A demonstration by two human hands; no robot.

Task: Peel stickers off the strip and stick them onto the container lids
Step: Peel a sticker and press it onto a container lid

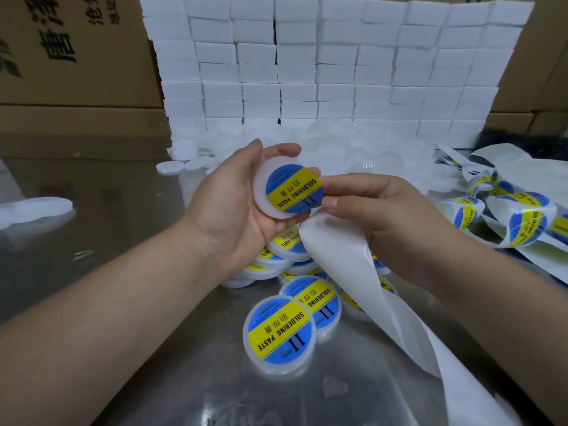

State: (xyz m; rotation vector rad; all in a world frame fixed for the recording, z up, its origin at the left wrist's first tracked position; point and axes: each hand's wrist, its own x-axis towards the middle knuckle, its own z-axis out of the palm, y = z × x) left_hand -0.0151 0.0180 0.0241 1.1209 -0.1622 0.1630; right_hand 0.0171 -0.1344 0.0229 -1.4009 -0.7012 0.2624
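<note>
Left hand (233, 204) round lid (260, 189) rim (stickered)

1. The one head view looks forward and down from above the table's (116, 198) near edge, wide-angle.
2. The left hand (229, 207) and right hand (384, 216) sit mid-frame, very near the lens.
3. White boxes (307, 72) along the table's far edge fill the top.

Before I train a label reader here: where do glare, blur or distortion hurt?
Head view: distortion bows the box stack; the metal table shows glare; the sticker strip at right smears; the lid in the left hand reads sharp; the backing strip in the right hand blurs lower down.
</note>
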